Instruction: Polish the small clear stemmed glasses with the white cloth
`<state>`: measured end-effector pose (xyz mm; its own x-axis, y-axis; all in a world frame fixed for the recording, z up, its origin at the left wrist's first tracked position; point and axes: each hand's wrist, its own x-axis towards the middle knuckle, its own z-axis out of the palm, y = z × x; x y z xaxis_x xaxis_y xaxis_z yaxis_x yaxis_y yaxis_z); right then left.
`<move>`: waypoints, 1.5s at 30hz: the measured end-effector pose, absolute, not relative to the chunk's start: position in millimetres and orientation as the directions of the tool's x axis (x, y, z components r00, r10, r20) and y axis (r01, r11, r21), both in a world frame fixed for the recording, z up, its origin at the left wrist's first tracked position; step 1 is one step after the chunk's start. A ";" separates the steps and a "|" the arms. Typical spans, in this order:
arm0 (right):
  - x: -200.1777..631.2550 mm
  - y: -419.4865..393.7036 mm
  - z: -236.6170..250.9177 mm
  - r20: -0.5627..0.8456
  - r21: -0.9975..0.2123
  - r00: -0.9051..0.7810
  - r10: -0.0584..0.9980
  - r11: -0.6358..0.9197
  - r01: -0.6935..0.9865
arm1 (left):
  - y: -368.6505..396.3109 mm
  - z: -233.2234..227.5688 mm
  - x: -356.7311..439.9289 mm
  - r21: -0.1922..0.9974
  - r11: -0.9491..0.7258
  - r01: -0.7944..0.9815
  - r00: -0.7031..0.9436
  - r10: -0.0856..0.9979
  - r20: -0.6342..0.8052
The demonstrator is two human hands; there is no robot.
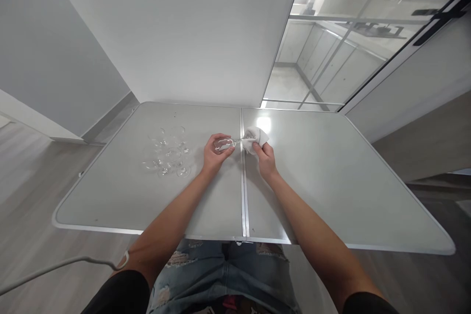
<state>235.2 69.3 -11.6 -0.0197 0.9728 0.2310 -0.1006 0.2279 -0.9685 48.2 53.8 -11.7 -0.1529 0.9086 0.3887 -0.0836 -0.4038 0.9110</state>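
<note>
The left hand (217, 151) is clenched around the bowl of a clear stemmed wine glass (225, 144), held on its side just above the middle of the pale grey folding bench (331, 181). The right hand (265, 156) grips a crumpled white cloth (255, 137) pressed against the glass's foot. To the left stands a cluster of clear glasses (167, 154); which are already wiped cannot be told, so wiping seems midway at best.
</note>
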 end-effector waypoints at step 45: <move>247.0 72.4 5.8 0.314 -0.314 -0.176 0.933 0.277 0.908 | 53.7 -17.2 53.8 0.889 -0.458 -0.033 0.142 0.878 0.457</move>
<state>247.0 72.4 5.8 -0.1757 0.9330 0.3141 0.9083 0.2767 -0.3138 53.8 53.7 -17.2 0.1418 0.8779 0.4573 -0.0326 -0.4576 0.8886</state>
